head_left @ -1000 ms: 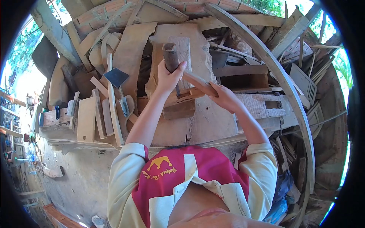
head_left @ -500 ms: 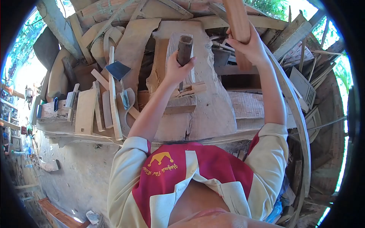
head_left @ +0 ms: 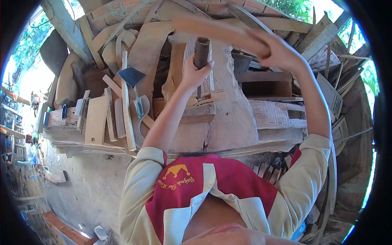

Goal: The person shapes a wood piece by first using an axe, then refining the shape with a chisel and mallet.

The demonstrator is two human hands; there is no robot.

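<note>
My left hand [head_left: 193, 74] is wrapped round the dark handle of a chisel [head_left: 201, 52], held upright. Its blade points down at a pale piece of wood [head_left: 213, 97] with a cut in its top, though the very tip is hard to make out. My right hand [head_left: 278, 51] grips one end of a long wooden mallet [head_left: 218, 33], a plain billet smeared by motion. The mallet stretches leftward from that hand, and its far end is beyond the chisel's top in the picture. A broad slab [head_left: 237, 122] lies under the work.
Several boards [head_left: 96, 120] lean at the left of the bench, near a dark square plate [head_left: 131, 76]. Scrap timber is heaped behind. A long curved strip [head_left: 332, 171] stands at the right, and an open wooden box [head_left: 267, 87] sits right of the slab.
My right hand has tipped the mallet from nearly upright to lying leftward across the view, over the chisel. The left hand keeps its grip on the chisel, and the view has shifted slightly.
</note>
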